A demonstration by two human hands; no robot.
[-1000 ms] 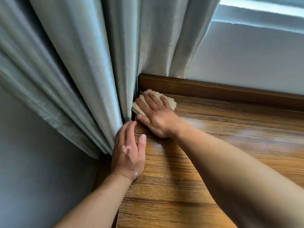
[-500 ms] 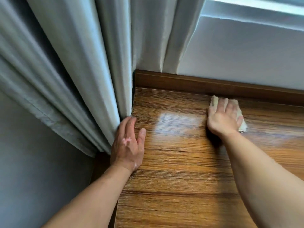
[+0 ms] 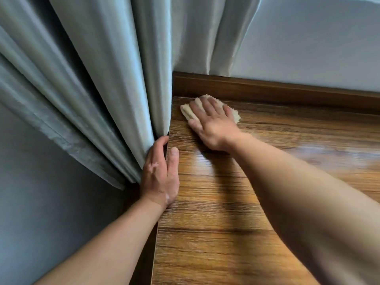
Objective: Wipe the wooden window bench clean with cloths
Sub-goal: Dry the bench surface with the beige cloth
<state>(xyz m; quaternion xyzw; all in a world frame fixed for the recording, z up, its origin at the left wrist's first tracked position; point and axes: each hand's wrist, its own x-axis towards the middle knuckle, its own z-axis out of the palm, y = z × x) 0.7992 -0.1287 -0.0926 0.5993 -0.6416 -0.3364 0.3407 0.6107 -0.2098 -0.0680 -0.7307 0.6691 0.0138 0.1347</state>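
The wooden window bench (image 3: 236, 212) fills the lower right, its grain glossy with a light reflection. A cream cloth (image 3: 186, 111) lies flat in the bench's far left corner, by the dark wooden back rail (image 3: 287, 91). My right hand (image 3: 211, 124) presses flat on the cloth, fingers spread, covering most of it. My left hand (image 3: 160, 171) rests on the bench's left edge, its fingers pushing the grey-green curtain (image 3: 102, 79) aside and its thumb on the wood.
The curtain hangs in heavy folds along the bench's left side and down past its edge. A pale wall (image 3: 318, 48) rises behind the back rail. A grey wall (image 3: 41, 202) stands at the lower left.
My right hand slid the cloth right along the back rail, then back left into the far corner. My left hand stayed on the bench's left edge against the curtain.
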